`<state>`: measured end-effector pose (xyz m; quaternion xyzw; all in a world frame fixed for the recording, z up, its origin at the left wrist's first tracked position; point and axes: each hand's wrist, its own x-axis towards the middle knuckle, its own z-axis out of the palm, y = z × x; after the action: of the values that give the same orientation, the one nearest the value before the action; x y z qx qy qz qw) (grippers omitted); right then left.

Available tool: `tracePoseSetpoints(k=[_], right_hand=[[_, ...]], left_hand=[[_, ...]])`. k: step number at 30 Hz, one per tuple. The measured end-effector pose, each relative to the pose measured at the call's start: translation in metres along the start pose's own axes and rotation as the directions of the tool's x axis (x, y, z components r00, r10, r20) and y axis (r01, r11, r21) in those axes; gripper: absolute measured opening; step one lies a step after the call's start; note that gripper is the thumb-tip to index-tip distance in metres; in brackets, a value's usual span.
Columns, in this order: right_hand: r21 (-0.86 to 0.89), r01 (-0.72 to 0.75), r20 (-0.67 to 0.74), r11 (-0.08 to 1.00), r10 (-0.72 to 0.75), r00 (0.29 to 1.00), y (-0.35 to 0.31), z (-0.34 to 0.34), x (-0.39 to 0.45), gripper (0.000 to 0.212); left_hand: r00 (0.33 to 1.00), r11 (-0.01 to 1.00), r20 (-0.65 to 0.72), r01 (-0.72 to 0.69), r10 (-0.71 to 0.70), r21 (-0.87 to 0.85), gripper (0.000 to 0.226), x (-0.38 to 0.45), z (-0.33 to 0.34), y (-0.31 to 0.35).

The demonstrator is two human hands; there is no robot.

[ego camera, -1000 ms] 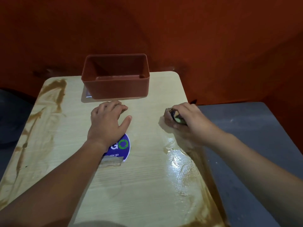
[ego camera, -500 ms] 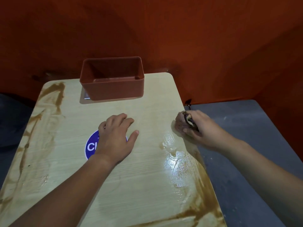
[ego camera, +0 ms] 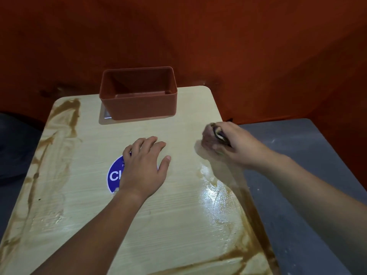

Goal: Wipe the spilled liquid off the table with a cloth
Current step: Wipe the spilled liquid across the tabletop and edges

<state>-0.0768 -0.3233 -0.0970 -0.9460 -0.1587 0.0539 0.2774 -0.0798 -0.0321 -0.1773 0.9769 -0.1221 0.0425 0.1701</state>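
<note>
A light wooden table (ego camera: 178, 225) carries brown spilled liquid (ego camera: 234, 253) along its right edge and near corner, with a glossy wet patch beside it. More brown streaks (ego camera: 65, 116) run down the left side. My right hand (ego camera: 234, 145) is closed on a bunched brownish cloth (ego camera: 208, 138), pressed onto the table near its right edge, and it is blurred. My left hand (ego camera: 145, 167) lies flat with fingers apart on the table's middle, partly covering a round blue sticker (ego camera: 115, 175).
An empty red-brown rectangular bin (ego camera: 139, 108) stands at the table's far edge. An orange wall rises behind. Grey floor (ego camera: 297, 165) lies to the right, just beyond the table edge.
My right hand with the cloth slid from nearer the middle out to the right edge. My left hand shifted right, uncovering the sticker's left part.
</note>
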Motion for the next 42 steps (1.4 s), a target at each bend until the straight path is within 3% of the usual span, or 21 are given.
tracePoseSetpoints(k=[3,5,7,11,14,16,18,22,26,29,32,35,38,42], right_hand=[[-0.072,-0.053,0.036,0.996,0.056,0.998,-0.006,0.028,0.011,0.043],[0.003,0.042,0.040,0.999,-0.042,0.998,-0.012,0.034,-0.012,0.033],[0.056,0.128,0.152,0.990,-0.135,0.979,-0.014,0.029,-0.048,0.024],[0.111,0.132,0.380,0.985,-0.164,0.910,-0.015,0.000,-0.089,0.039],[0.132,0.090,0.279,0.987,-0.124,0.952,-0.003,-0.014,-0.065,0.040],[0.076,0.072,0.133,0.994,-0.082,0.988,0.005,-0.016,-0.037,0.031],[-0.001,0.040,0.073,0.999,-0.040,0.997,0.013,-0.006,-0.019,0.033],[-0.008,0.093,0.103,0.996,-0.091,0.990,0.013,0.019,-0.046,0.033],[0.078,0.144,0.246,0.987,-0.159,0.956,0.011,0.014,-0.106,0.033],[0.152,0.100,0.341,0.983,-0.147,0.928,0.015,-0.003,-0.100,0.034],[0.144,0.062,0.143,0.988,-0.083,0.986,0.016,-0.013,-0.061,0.041],[-0.003,-0.005,0.026,1.000,0.005,1.000,0.016,0.006,-0.041,0.034],[-0.014,0.055,0.034,0.998,-0.055,0.998,0.008,0.025,-0.068,0.036],[0.064,0.128,0.237,0.990,-0.139,0.962,-0.002,0.018,-0.121,0.034]], left_hand=[[1.000,1.000,0.012,-0.001,0.001,0.001,0.045,0.001,-0.001,0.000],[1.000,1.000,0.015,0.001,-0.001,-0.006,0.044,0.001,-0.001,0.000],[1.000,1.000,0.015,0.003,-0.003,-0.002,0.041,0.000,-0.001,0.000],[1.000,1.000,0.015,0.005,-0.005,0.001,0.040,0.000,-0.002,0.000],[1.000,1.000,0.013,0.003,-0.003,0.011,0.039,0.001,-0.002,0.001],[1.000,1.000,0.012,0.007,-0.008,0.007,0.039,0.001,-0.001,0.000],[1.000,1.000,0.012,0.005,-0.005,0.008,0.041,0.000,0.000,0.000],[1.000,1.000,0.010,0.004,-0.004,0.008,0.042,0.001,0.000,0.000],[1.000,1.000,0.014,0.008,-0.008,0.008,0.040,0.001,-0.001,0.001],[1.000,1.000,0.015,0.010,-0.010,0.017,0.040,0.001,-0.001,0.001],[1.000,1.000,0.012,0.008,-0.008,0.015,0.040,0.001,0.000,0.001],[1.000,1.000,0.013,0.003,-0.003,0.011,0.044,0.001,0.000,0.000],[1.000,1.000,0.011,0.006,-0.006,0.009,0.046,0.002,0.000,0.001],[1.000,1.000,0.006,0.003,-0.003,0.004,0.046,0.001,-0.002,0.000]])
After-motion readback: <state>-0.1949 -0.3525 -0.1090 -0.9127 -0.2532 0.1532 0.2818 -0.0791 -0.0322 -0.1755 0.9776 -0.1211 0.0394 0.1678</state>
